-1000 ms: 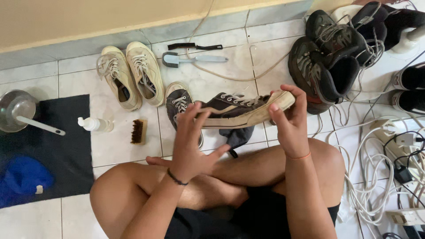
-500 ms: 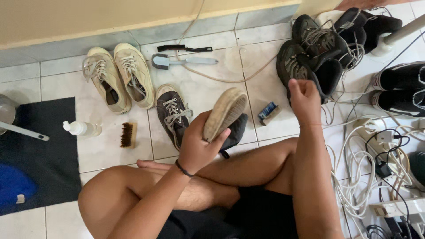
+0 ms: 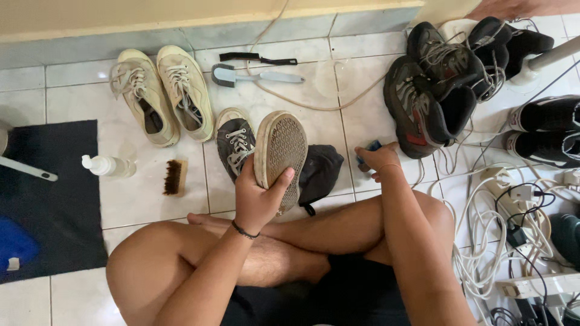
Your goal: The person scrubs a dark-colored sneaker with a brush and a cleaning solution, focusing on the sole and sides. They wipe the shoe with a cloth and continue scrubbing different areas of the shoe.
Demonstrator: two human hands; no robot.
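Tan sole: faces up — the sneaker [image 3: 280, 154] is held over the tiled floor [image 3: 139, 199].
Left hand [image 3: 257, 199]: gripping that sneaker from below.
Right hand [image 3: 377, 160]: closed on a small blue object [image 3: 368, 148] near the dark cloth [image 3: 320, 172].
Nearby: matching sneaker [image 3: 234, 145], brush [image 3: 175, 177].

A pair of cream canvas sneakers [image 3: 163, 93] lies on the white tiled floor [image 3: 139, 199] near the wall. Just right of them lie a grey-headed brush with a pale blue handle [image 3: 257, 76] and a thin black tool [image 3: 258, 58]. A small wooden brush [image 3: 175, 177] sits beside a white squeeze bottle [image 3: 107, 165], at the edge of a black mat [image 3: 57, 199]. Dark hiking boots [image 3: 435, 90] are piled at right, above tangled white cables [image 3: 489, 241].
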